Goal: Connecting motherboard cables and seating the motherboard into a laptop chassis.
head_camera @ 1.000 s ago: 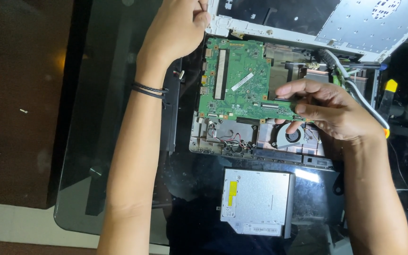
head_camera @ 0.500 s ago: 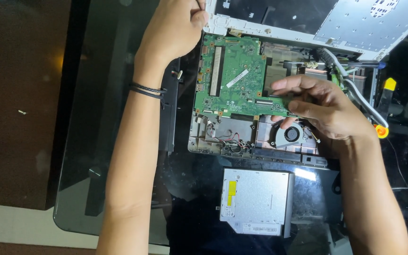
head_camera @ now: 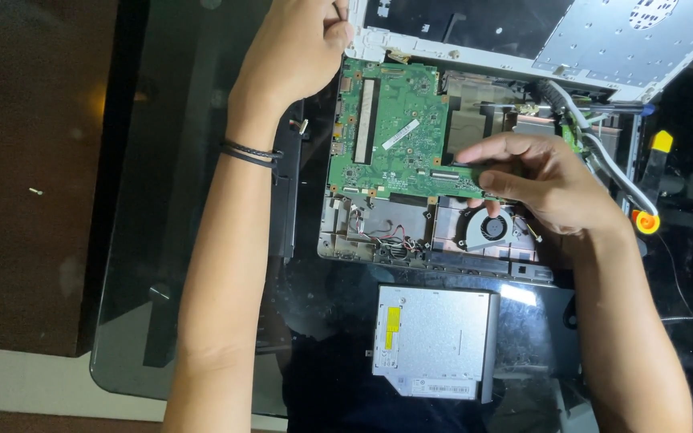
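Two bare hands work over an opened laptop on a dark glass bench (head_camera: pixel 162 240). Nearest the camera, at about 6 o'clock, lies a silver optical drive (head_camera: pixel 435 341), flat and well apart from both hands; it bears a narrow yellow label (head_camera: pixel 394 317) standing upright near its left edge and a thin white strip label along its lower edge. Just beyond it sits the laptop base (head_camera: pixel 346 240), with loose red and black wires and a round cooling fan (head_camera: pixel 487 227) at its right. At 3 o'clock the right hand (head_camera: pixel 543 180) has its grip closed in a pinch on the lower right edge of the green motherboard (head_camera: pixel 391 132), fingers curled over the fan. A slanted white rectangular label (head_camera: pixel 400 134) lies near the board's middle. At 11 o'clock the left hand (head_camera: pixel 294 52), black bands at its wrist, is curled with its grip closed on the corner of the white laptop cover (head_camera: pixel 603 40), which lies farthest away. A yellow-capped tool (head_camera: pixel 661 143) rests at the far right.
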